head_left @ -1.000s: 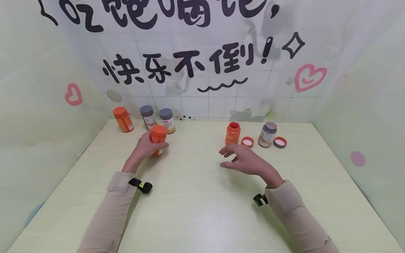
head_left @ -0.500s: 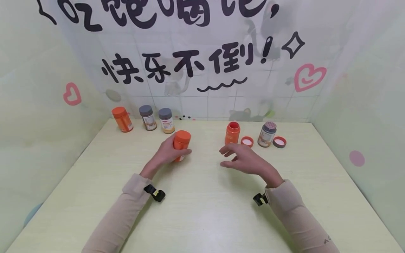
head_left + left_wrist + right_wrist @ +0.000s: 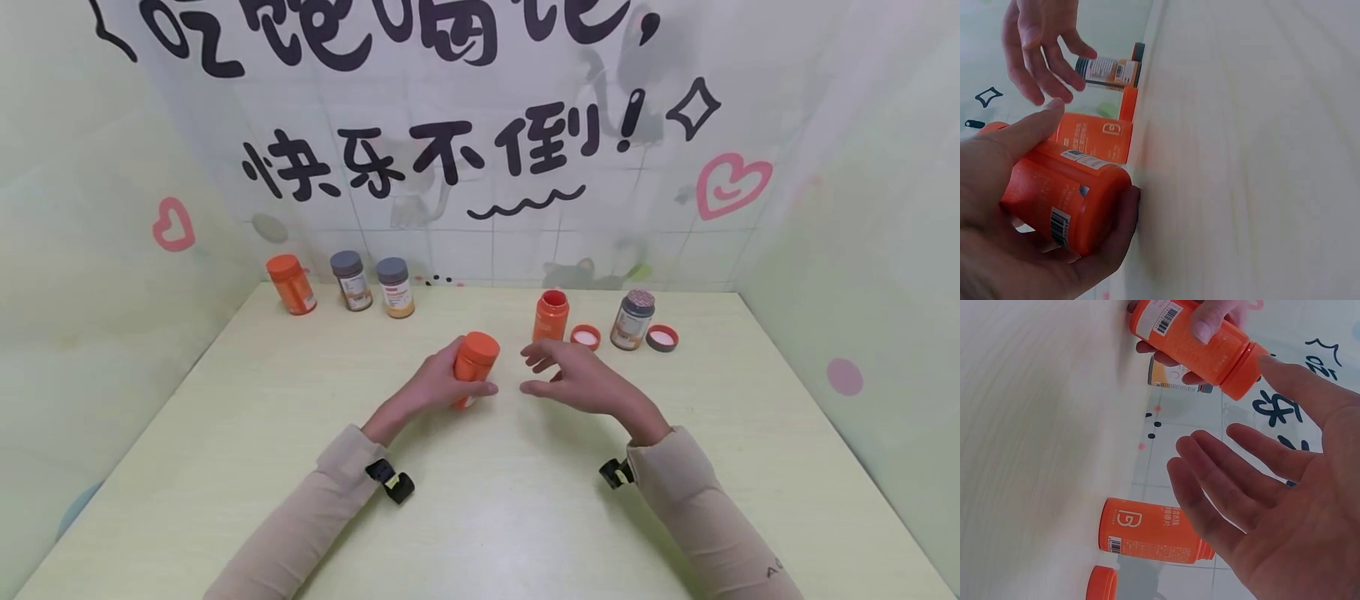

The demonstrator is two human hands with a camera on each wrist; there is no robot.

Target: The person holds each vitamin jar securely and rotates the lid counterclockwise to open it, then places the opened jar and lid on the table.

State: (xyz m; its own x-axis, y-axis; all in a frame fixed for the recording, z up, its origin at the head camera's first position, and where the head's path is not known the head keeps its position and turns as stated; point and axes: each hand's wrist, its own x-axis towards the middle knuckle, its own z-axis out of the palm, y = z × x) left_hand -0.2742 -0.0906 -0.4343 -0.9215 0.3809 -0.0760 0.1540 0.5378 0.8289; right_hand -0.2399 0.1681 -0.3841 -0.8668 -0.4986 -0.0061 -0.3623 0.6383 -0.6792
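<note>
My left hand [image 3: 432,385] grips an orange capped bottle [image 3: 476,357], held over the middle of the table with its cap on top. In the left wrist view the fingers wrap round the orange bottle [image 3: 1054,194], and its base faces the camera. My right hand [image 3: 577,379] hovers just to the right, fingers loosely bent, with nothing in it. In the right wrist view the bottle's orange cap [image 3: 1241,372] lies close to the right thumb. Behind the right hand stands an uncapped orange bottle [image 3: 552,315], with an orange cap [image 3: 585,336] beside it.
A dark bottle with a patterned seal [image 3: 633,319] and its grey cap [image 3: 663,337] stand at the back right. At the back left are another orange bottle [image 3: 292,285] and two grey-capped bottles, one brown [image 3: 351,282], one yellowish [image 3: 396,288]. A printed curtain [image 3: 450,192] hangs behind the table [image 3: 480,500].
My left hand has carried the orange bottle rightward and toward me, from beside the grey-capped bottles to near my right hand. The right hand has stayed almost still.
</note>
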